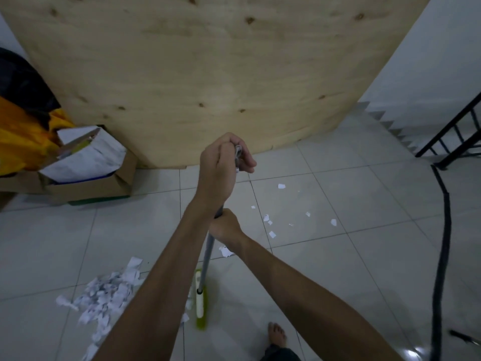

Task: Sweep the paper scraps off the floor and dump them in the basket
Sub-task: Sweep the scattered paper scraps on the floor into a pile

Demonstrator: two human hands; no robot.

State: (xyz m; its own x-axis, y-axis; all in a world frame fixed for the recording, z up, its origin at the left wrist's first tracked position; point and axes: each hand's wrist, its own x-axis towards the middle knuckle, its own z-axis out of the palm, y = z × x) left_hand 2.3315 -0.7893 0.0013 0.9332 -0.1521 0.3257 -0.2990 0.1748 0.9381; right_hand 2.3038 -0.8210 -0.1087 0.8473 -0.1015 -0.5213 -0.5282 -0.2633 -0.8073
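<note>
I hold a broom with a grey pole and a green and white head resting on the tiled floor. My left hand grips the top end of the pole. Lower down, my right hand grips the pole too. A heap of white paper scraps lies on the floor left of the broom head. Several loose scraps are scattered to the right of the pole. No basket is in view.
A large plywood sheet leans upright ahead. A cardboard box with papers and yellow and black bags sit at the left. A black cable runs down the floor at right, near a black railing. My bare foot stands below.
</note>
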